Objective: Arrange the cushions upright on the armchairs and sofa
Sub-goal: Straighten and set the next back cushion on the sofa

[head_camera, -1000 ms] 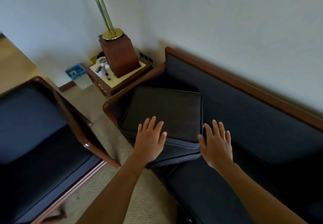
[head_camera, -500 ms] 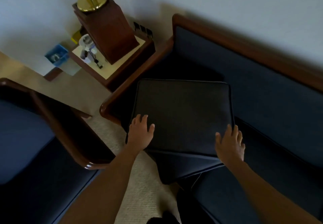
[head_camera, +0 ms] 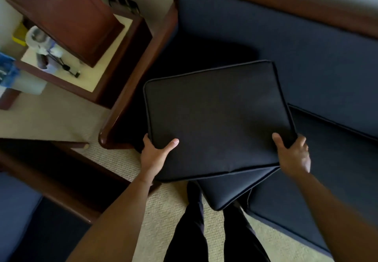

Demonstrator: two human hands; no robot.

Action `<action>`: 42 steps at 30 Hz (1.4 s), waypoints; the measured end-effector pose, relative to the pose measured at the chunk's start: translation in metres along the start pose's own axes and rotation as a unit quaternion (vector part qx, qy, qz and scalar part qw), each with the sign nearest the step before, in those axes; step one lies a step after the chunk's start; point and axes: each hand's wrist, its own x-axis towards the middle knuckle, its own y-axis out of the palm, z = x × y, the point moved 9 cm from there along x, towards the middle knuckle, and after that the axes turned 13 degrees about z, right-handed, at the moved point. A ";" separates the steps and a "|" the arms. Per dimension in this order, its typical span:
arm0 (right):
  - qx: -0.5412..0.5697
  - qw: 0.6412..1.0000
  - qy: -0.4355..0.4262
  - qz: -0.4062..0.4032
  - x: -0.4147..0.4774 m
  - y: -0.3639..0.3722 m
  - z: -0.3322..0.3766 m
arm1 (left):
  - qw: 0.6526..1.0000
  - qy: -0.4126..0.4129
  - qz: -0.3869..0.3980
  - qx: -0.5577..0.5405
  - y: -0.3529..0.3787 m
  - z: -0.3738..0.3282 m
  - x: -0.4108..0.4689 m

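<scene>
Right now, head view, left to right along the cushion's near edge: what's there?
armchair → left hand → cushion → right hand → sofa seat. Both hands grip the cushion's near corners.

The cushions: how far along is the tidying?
Nothing looks finished yet. The dark cushion is in hand: left hand and right hand grip its near corners, and it still lies flat over the sofa seat. Left: standing it against the backrest. The armchair shows no upright cushion.
</scene>
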 end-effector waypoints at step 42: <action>-0.203 0.950 -0.126 -0.200 -0.236 -0.104 0.143 | 0.916 0.258 0.063 0.299 -0.100 -0.258 -0.143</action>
